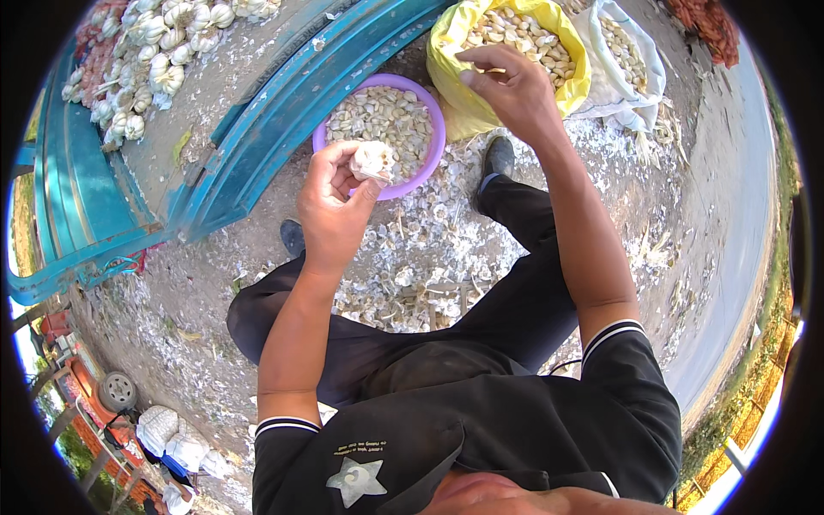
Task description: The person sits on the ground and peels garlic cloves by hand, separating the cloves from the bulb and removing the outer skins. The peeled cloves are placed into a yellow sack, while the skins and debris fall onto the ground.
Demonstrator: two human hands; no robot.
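My left hand grips a garlic bulb, partly broken up, with papery skin hanging from it. It is held above a purple plastic basin of loose garlic cloves. Over the near side of a yellow woven sack, my right hand is raised with thumb and forefinger apart; I see nothing between them. That sack holds many peeled-apart garlic cloves. Close on its right stands a white woven sack, also filled with cloves.
A heap of whole garlic bulbs lies at upper left, behind a teal metal side panel. Garlic skins litter the ground between my legs. An orange vehicle and white sacks stand at lower left; a paved road runs right.
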